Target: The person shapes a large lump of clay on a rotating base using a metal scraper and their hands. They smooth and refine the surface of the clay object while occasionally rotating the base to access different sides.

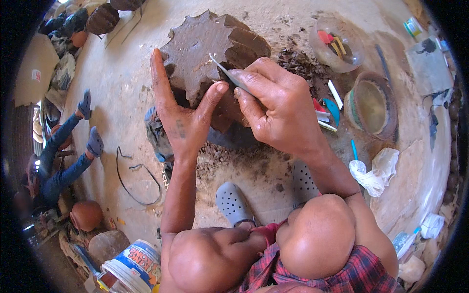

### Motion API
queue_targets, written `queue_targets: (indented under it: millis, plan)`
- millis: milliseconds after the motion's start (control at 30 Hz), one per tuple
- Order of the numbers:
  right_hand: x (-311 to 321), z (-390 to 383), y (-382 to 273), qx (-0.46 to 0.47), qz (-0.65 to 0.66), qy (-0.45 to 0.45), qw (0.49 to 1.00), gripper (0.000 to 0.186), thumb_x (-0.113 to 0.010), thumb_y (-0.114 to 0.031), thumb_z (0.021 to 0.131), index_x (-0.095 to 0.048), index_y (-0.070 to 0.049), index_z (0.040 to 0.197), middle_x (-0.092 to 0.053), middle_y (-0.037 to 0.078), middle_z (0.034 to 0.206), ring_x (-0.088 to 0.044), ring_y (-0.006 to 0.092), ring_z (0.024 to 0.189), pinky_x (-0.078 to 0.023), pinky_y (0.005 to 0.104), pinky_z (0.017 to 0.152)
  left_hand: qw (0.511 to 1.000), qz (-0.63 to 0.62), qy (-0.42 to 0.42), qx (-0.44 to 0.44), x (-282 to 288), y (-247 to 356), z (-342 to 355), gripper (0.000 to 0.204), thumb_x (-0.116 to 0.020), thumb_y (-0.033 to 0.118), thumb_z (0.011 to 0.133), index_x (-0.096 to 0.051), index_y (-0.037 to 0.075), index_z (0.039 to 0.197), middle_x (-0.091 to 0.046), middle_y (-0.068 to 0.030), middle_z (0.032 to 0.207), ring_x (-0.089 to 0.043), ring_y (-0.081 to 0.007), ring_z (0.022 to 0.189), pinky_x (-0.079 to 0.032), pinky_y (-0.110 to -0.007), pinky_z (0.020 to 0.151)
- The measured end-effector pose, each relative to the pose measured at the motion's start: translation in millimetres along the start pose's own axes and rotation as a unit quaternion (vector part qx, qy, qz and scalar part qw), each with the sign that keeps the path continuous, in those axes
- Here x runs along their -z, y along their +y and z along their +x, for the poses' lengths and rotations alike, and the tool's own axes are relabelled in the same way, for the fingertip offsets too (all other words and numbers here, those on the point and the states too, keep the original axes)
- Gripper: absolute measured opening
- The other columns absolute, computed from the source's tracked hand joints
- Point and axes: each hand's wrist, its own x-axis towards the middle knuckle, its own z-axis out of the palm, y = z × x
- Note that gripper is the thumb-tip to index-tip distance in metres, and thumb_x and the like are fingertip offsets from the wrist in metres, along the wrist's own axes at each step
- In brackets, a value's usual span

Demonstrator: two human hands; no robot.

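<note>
In front of me stands a large dark brown clay piece (195, 46) with a notched, gear-like rim and deep grooves down its side. My right hand (286, 105) is closed round a thin knife (229, 72) with a pale, narrow blade. Its tip lies over the flat top, close to a notch on the near edge. My left hand (184, 122) rests against the near left of the rim, thumb and index finger spread apart along it; its other fingers are partly hidden by the clay. Beneath the piece, a grey rounded support (229, 138) shows in part.
Clay scraps (298, 68) lie right of the piece. Beyond them are a clear bowl (320, 49) of small tools and a basin (348, 107) of murky liquid. A white plastic bag (378, 171) lies right; a paint bucket (128, 268) stands lower left. Another person's legs (61, 180) stretch out at left.
</note>
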Motion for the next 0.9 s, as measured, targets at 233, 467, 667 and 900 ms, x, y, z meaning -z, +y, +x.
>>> queue_targets:
  millis: [233, 467, 667, 900]
  plan:
    - [12.0, -0.3, -4.9, 0.039, 0.029, -0.032, 0.998, 0.029, -0.072, 0.008, 0.083, -0.075, 0.004, 0.111, -0.068, 0.015, 0.090, -0.069, 0.0311, 0.075, -0.055, 0.0388, 0.065, 1.000, -0.011, 0.005, 0.017, -0.1, 5.6, 0.0, 0.125, -0.100, 0.037, 0.074, -0.027, 0.000, 0.168, -0.034, -0.0272, 0.170, -0.035, -0.0347, 0.157, -0.029, -0.044, 0.128]
    - [25.7, -4.5, -7.7, -0.020, -0.003, 0.030, 0.999, 0.026, -0.072, 0.005, 0.083, -0.076, 0.003, 0.109, -0.070, 0.016, 0.088, -0.071, 0.0319, 0.075, -0.056, 0.0365, 0.068, 0.998, -0.055, -0.016, 0.027, 4.4, 1.3, -4.4, 0.131, -0.102, 0.039, 0.069, -0.025, -0.001, 0.168, -0.028, -0.0275, 0.173, -0.031, -0.0350, 0.159, -0.027, -0.044, 0.129]
    - [18.6, 6.2, -8.5, 0.017, 0.052, -0.013, 0.998, 0.022, -0.072, 0.001, 0.082, -0.075, 0.000, 0.104, -0.069, 0.016, 0.088, -0.070, 0.0371, 0.077, -0.057, 0.0437, 0.069, 0.999, 0.029, -0.018, 0.000, 7.9, 0.7, -8.0, 0.133, -0.101, 0.044, 0.068, -0.026, 0.000, 0.169, -0.026, -0.0307, 0.172, -0.026, -0.0396, 0.162, -0.025, -0.047, 0.130]
    - [29.1, -4.0, -8.7, -0.074, 0.025, 0.046, 0.996, 0.007, -0.070, 0.003, 0.089, -0.063, 0.004, 0.090, -0.059, 0.009, 0.078, -0.052, 0.0171, 0.067, -0.043, 0.0318, 0.061, 0.997, 0.079, 0.003, -0.013, 13.1, 3.8, -18.1, 0.129, -0.097, 0.047, 0.073, -0.024, 0.002, 0.169, -0.022, -0.0296, 0.174, -0.026, -0.0409, 0.161, -0.025, -0.050, 0.130]
